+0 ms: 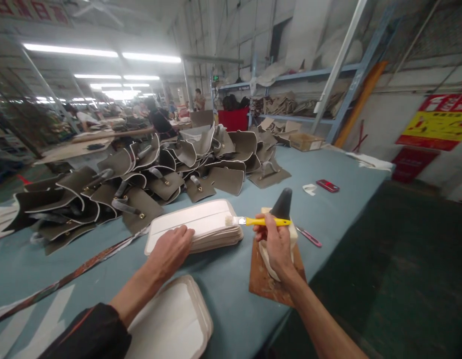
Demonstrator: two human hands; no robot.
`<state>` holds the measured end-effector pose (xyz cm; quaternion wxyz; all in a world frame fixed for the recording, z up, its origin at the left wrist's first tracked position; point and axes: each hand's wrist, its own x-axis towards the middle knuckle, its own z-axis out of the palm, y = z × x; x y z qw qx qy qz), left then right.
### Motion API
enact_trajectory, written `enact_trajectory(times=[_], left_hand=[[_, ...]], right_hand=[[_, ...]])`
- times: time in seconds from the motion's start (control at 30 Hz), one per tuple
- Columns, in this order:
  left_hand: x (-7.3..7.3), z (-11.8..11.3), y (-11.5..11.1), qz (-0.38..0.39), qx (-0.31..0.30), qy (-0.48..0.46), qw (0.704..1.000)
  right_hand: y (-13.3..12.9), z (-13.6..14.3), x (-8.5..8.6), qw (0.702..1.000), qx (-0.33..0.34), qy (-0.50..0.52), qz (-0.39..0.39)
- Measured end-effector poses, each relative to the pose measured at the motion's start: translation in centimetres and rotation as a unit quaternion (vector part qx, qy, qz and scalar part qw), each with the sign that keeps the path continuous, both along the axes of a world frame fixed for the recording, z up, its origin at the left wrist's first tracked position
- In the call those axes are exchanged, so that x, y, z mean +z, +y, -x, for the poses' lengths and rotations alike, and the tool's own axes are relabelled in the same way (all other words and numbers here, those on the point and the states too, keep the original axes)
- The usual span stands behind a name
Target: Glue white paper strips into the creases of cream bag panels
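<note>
My right hand (276, 244) is closed around the yellow handle of a paintbrush (258, 221). The brush lies level, with its pale bristles pointing left above the right end of a stack of white bag panels (201, 214). On the near edge of that stack rests my left hand (171, 249), fingers stretched over the top panel; its thumb is hidden. Below my right hand is a brown board (262, 279) bearing a pale block, partly covered by the hand, and a dark cone-shaped thing (282, 204). Closer to me, a second stack of white panels (171, 319) sits partly under my left forearm.
A heap of grey-brown bag pieces with handles (227, 178) covers the table's far side. A pink-handled cutter (309, 237), a red case (328, 186) and a white scrap (309, 189) lie at right. The table's edge (346, 234) runs along the right.
</note>
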<state>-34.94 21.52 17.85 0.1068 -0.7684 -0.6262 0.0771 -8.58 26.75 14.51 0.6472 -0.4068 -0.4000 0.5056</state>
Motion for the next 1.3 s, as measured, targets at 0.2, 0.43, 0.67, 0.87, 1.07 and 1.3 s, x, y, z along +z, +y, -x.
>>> enact_trajectory(times=[0.2,0.43,0.67,0.87,1.07,1.3], left_hand=[[-0.1,-0.8,-0.4,-0.021,-0.002,0.017,1.0],[-0.5,-0.3,-0.3,-0.037,0.0,-0.037,0.999],[-0.6,1.2,-1.9,-0.063,0.022,-0.186,0.98],[-1.4,8.5,-4.8,-0.115,0.238,-0.352,0.898],[-2.7,10.8,-5.5,0.009,0.325,-0.543,0.774],[-3.0,10.7,-4.4,0.004,0.373,-0.614,0.695]], right_hand=[[-1.0,-0.4,-0.8,1.0,-0.002,0.013,0.006],[-1.7,-0.3,-0.8,1.0,-0.004,0.015,0.024],[-2.1,0.1,-1.7,0.998,0.006,0.024,0.051],[-1.6,1.0,-2.2,0.989,0.028,0.105,0.098],[0.0,3.9,-3.3,0.961,0.106,0.217,0.134],[0.6,6.7,-3.0,0.937,0.164,0.237,0.195]])
